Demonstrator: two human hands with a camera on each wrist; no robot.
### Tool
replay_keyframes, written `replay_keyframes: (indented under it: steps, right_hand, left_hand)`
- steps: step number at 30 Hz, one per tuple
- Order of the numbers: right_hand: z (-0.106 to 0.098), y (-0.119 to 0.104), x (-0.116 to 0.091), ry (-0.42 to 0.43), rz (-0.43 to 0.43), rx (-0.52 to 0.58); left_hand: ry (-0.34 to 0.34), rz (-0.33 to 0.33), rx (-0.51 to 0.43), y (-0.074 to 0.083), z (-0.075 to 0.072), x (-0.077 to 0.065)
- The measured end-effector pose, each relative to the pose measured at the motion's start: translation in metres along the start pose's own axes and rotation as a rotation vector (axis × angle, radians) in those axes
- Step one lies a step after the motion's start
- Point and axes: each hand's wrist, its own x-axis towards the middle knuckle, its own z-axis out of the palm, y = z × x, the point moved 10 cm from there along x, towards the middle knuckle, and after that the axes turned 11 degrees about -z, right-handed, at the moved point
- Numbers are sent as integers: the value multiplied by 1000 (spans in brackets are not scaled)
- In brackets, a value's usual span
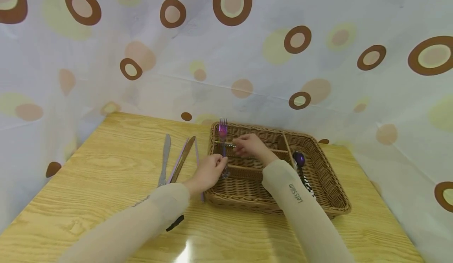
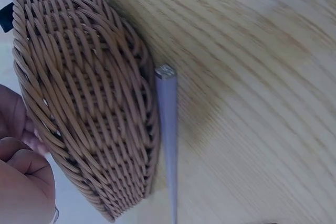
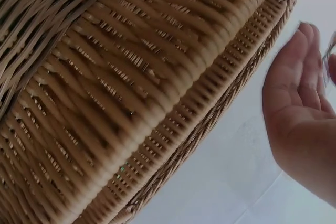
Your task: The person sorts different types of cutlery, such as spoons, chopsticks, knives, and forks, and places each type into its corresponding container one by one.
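In the head view my left hand [image 1: 209, 171] pinches the handle of a purple fork [image 1: 222, 129] over the left side of a wicker basket [image 1: 244, 198]. The fork's tines point away from me. My right hand [image 1: 249, 145] hovers above the basket's divided part, fingers loosely bent, no held thing plainly seen. Beside its fingertips lies a thin silver piece with a twisted handle [image 1: 225, 144]; whether they touch is unclear. The left wrist view shows the left hand [image 2: 26, 177] with curled fingers; the fork is hidden there. Fairly straight fingers [image 3: 294, 72] show in the right wrist view.
A purple spoon [image 1: 299, 159] lies in the basket's right compartment. Left of the basket are a silver knife [image 1: 165, 157], a brown flat utensil [image 1: 184, 159] and a lilac stick [image 2: 168, 108] against the basket wall. A patterned curtain [image 1: 198, 58] hangs behind the wooden table [image 1: 106, 168].
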Motion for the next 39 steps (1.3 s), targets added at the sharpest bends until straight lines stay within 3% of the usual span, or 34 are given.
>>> replay_keyframes:
  steps: [6,14,18,22,25,29,32,36,39]
  right_hand:
    - [1,-10,0,58,-53,40]
    - [6,-29,-1,22,-255,-140]
    - [7,-35,-1,-7,-323,-329]
    - [11,-52,-5,-2,-460,-674]
    - [15,-69,-13,43,-623,-930]
    - [11,-80,-20,147,-752,-1057]
    - [-2,-76,-16,199,-697,-1051]
    - [-20,-53,1,175,-473,-1029]
    - [-30,-31,10,124,-306,-1013]
  left_hand:
    - [-37,5,0,6,9,2]
    - [-72,-1,14,4,15,5]
    - [-86,8,19,5,16,8]
    - [-109,14,-17,7,14,9]
    - [-112,10,-43,7,9,10]
    - [-94,-25,-55,1,0,10]
    - [-68,-69,-57,-10,-11,10]
    - [11,-149,-68,-35,-36,12]
    - [92,-200,-1,-55,-59,12]
